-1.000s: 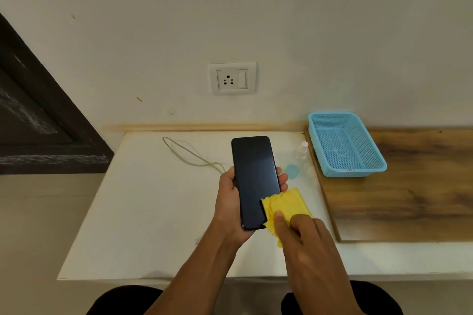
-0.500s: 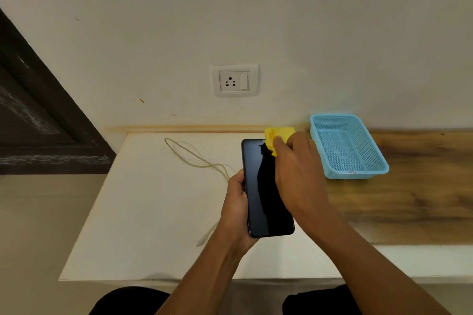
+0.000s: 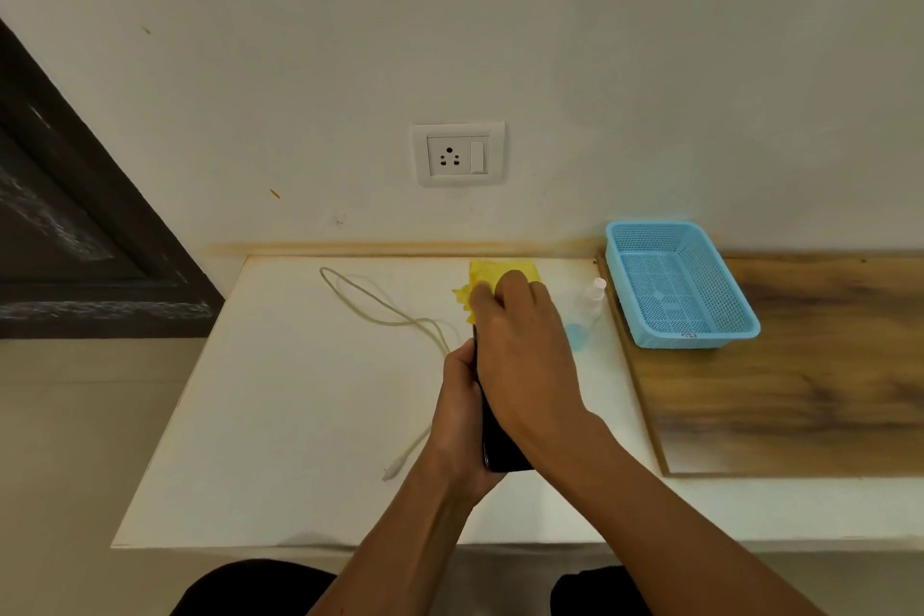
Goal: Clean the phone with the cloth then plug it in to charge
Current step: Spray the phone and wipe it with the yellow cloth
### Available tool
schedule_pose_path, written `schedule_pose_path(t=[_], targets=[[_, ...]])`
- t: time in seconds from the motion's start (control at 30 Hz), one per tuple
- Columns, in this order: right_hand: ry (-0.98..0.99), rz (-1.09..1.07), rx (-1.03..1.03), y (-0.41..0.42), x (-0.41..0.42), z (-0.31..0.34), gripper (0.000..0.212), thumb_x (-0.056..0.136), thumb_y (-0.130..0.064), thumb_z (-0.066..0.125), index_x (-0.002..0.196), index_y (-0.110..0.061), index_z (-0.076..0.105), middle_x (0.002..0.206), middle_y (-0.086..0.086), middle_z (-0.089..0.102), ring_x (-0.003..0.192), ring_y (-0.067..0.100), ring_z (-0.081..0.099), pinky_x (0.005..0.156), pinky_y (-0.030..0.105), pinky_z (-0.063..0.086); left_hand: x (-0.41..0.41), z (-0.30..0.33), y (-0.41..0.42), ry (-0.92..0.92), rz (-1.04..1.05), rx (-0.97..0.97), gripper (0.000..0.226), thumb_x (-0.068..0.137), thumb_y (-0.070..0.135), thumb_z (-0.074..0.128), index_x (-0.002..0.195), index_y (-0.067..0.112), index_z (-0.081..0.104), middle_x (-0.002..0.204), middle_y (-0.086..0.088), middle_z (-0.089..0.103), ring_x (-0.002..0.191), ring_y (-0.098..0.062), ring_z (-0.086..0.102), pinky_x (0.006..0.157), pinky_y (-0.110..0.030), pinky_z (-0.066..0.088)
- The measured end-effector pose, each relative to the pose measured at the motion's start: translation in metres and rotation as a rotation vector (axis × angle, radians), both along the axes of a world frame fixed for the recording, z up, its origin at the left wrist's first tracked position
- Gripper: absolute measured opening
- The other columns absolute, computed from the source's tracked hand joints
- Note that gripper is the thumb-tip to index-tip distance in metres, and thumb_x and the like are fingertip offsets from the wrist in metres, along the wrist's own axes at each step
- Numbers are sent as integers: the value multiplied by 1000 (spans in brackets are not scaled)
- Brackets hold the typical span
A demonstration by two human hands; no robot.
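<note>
The slim black phone is held above the white table in the curled left hand and apparently wiped with the crumpled yellow cloth pinched by the right hand, while the pale charging cable lies unplugged at far left.

Setting: you sit in a plain home room.
Wall: painted white wall with a socket plate above your fingers.
Surface: white tabletop beneath them, wood-grain board to their right.
Household items: blue plastic basket and small spray bottle right of your fingers.
Left: dark door frame.
</note>
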State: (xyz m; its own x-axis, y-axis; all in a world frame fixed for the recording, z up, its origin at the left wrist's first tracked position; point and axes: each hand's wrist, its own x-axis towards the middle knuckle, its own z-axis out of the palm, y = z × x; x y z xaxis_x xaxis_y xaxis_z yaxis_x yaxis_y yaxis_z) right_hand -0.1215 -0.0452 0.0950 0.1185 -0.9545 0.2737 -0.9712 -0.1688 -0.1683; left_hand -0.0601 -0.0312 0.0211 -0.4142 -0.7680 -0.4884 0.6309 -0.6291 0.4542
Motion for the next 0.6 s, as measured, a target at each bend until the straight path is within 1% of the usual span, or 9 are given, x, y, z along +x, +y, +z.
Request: schedule_pose_path(t=[0.03,0.1,0.17,0.23,0.27,0.37,0.43,0.53,0.6], targets=[[15,26,26,0,2,0,27,76,-2,54,103,-6,54,98,9,50,86,21,43,66,31,41,-1,0,1,15,-3,5,61,88,57,40,125,16,64,127,-15,65,119,-34,59,101,-48,46],[36,70,49,0,2,-1,32,77,-3,53,109,-7,52,104,8,49,91,20,43,73,32,45,-2,1,1,39,-1,10,61,87,56,41,125,15,64,127,-15,65,120,-33,58,101,-48,46],[65,96,24,-1,-2,3,31,74,-3,58,104,-8,58,98,8,54,86,21,48,68,31,44,-1,0,0,38,9,9,58,87,53,41,123,16,66,126,-15,65,117,-32,61,94,-47,50],[101,91,-35,-3,-9,5,26,71,-7,63,97,-9,63,89,8,58,77,23,52,62,31,43,1,1,-1,5,19,-3,53,88,53,42,114,17,71,117,-13,70,106,-30,68,83,-44,55],[117,86,-53,-4,-14,6,24,72,-8,62,96,-9,64,86,8,58,74,24,53,61,32,42,1,1,-1,-12,25,-14,51,88,53,43,108,18,74,109,-11,73,98,-28,70,78,-43,57],[90,44,-71,-7,-30,8,23,75,-7,58,97,-5,64,84,12,58,70,28,52,59,33,42,-2,1,-2,-78,52,-38,46,89,53,44,98,19,74,93,-9,74,83,-25,71,76,-41,56],[90,2,-65,-9,-36,9,22,77,-5,58,98,-4,63,85,13,57,71,29,51,61,35,42,-5,2,-3,-97,68,-38,44,91,51,44,96,19,73,86,-7,74,77,-23,70,75,-39,56],[49,-53,-71,-10,-38,7,21,79,-4,57,100,-4,62,87,14,56,74,30,51,65,37,43,-7,0,-4,-97,70,-51,44,92,51,44,94,20,75,85,-7,74,77,-23,70,74,-39,56],[-2,-68,-74,-7,-31,7,20,78,-6,60,98,-4,62,87,13,55,74,28,50,64,36,43,-4,-2,-4,-71,65,-66,47,91,52,42,89,21,77,86,-7,75,76,-23,72,68,-37,59]])
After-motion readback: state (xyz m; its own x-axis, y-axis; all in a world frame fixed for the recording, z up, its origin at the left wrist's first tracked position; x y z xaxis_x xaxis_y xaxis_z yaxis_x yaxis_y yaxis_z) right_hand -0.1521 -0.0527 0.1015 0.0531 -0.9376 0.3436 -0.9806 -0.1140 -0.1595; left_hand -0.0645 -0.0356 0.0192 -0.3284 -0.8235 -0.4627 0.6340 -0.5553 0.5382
